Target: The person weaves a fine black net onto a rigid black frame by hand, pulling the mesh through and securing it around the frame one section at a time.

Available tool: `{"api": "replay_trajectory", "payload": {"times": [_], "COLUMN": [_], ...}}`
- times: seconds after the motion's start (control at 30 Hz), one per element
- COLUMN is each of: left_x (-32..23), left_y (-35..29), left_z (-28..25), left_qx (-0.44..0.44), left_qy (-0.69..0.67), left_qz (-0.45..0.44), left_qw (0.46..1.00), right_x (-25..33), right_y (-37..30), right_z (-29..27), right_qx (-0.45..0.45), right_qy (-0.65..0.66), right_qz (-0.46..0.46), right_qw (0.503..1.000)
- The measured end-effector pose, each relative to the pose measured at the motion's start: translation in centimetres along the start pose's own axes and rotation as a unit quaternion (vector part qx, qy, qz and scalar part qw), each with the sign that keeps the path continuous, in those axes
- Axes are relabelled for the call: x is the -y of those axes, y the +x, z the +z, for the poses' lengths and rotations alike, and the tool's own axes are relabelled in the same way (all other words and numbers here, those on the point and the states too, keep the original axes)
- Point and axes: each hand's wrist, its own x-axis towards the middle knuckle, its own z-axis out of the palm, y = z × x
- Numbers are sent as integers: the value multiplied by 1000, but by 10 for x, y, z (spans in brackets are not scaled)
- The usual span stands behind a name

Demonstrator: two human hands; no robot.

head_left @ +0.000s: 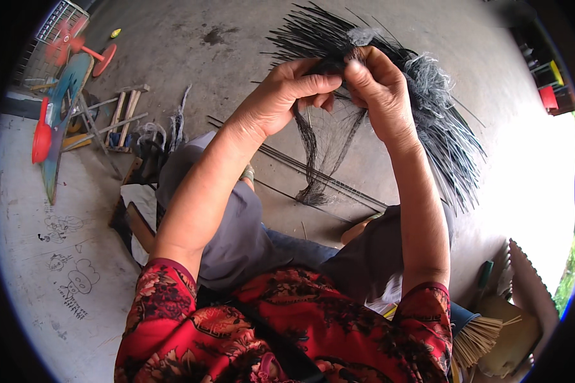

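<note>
Both my hands are raised in front of me over the floor, close together. My left hand (300, 91) pinches a gathered edge of fine black netting (313, 147) between thumb and fingers. Beside it, my right hand (378, 86) pinches the same netting at its top, thumb against bent fingers. The thin mesh hangs below both hands in a loose, see-through loop, its bunched end low. Just beyond lies a large spread of thin black sticks (447, 147), with a tangle of grey fibre (428, 78) on it. My fingers hide part of the netting and sticks.
Several long thin rods (319, 169) lie across the floor before my knees. At the left are a small wooden stool (126, 118), a red fan (73, 41) and a wall (38, 255) with drawings. A bundle of straw-coloured sticks (479, 338) stands at the lower right.
</note>
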Motion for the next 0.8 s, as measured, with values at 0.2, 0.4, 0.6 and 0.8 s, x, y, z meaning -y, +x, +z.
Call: {"api": "replay_trajectory", "payload": {"times": [0.2,0.4,0.6,0.8], "left_x": [-16,-18,-25,-24], "left_y": [-5,-21,-26,-18], "left_z": [-1,-22,-12,-9], "left_qx": [-60,50,21,-81], "left_qy": [-76,-230,19,127], "left_qz": [139,58,34,138], "left_qw": [986,970,999,979], "right_x": [14,22,23,36], "right_y": [10,13,14,18], "right_z": [0,-16,-3,3], "right_qx": [-97,-62,-42,3], "right_qy": [-14,57,40,-2], "right_qz": [-159,-122,-143,-155], "right_qw": [982,989,988,988]}}
